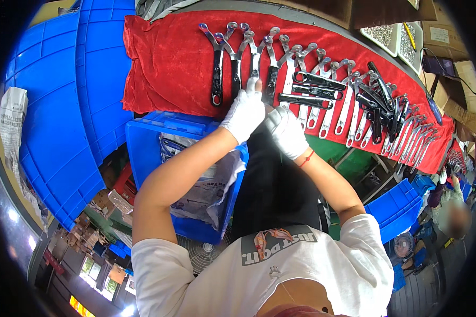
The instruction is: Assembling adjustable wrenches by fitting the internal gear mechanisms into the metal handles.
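My left hand [244,114], in a white glove, is closed around the lower end of a fork-headed metal wrench [255,61] whose Y-shaped head points away from me. Close beside it, my gloved right hand [287,132] has its fingers curled in. They are slightly blurred, and what they hold is hidden. On the red cloth [164,66], several similar wrenches lie in a row. Those at the left, such as this black-handled wrench [217,74], wear dark grips; many farther right have bare metal handles. Loose black grips [314,91] lie across the bare handles right of my hands.
A heap of black grips [378,103] covers part of the row. Under my left arm stands a blue crate [143,158] with wrapped material inside. Large blue bins [53,105] rise at the left. Trays of small parts [383,37] sit beyond the cloth. Another person [452,211] is at far right.
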A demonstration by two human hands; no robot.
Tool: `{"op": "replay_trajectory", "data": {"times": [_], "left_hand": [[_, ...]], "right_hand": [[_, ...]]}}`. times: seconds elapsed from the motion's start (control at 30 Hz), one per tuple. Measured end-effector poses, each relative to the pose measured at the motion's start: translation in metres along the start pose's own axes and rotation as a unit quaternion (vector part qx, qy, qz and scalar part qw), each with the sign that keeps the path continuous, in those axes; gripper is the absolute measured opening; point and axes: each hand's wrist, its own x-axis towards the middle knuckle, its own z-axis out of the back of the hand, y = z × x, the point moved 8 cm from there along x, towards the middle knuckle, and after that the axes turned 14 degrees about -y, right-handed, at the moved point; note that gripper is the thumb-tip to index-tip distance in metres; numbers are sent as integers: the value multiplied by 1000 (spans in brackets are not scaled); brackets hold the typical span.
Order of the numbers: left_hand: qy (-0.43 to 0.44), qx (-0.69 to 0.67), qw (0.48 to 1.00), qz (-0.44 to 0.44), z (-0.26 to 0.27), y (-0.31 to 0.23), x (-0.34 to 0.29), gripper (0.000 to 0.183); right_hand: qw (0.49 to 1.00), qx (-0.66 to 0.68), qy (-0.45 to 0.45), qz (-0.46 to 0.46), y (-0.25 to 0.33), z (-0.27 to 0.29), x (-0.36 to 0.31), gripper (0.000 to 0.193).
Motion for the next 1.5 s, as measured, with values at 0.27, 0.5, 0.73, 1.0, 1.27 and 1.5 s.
{"op": "replay_trajectory", "data": {"times": [0.27,0.5,0.73,1.0,1.27,1.5], "left_hand": [[-18,-125,991,-34,-10,23,-13,17],[-42,-127,991,-23,0,23,-7,17],[-86,-190,976,-58,9,19,-12,25],[-104,-199,972,-73,10,16,-7,13],[-74,-184,977,-72,5,13,-8,14],[-72,-184,978,-66,12,11,-7,16]], "right_hand": [[999,-1,-47,-27,2,1,3,23],[997,23,-71,-36,-2,6,4,24],[999,18,-34,-34,3,0,10,21],[998,44,-36,8,2,0,9,21],[998,55,-29,18,1,4,10,18],[997,66,-42,1,-2,4,13,20]]}}
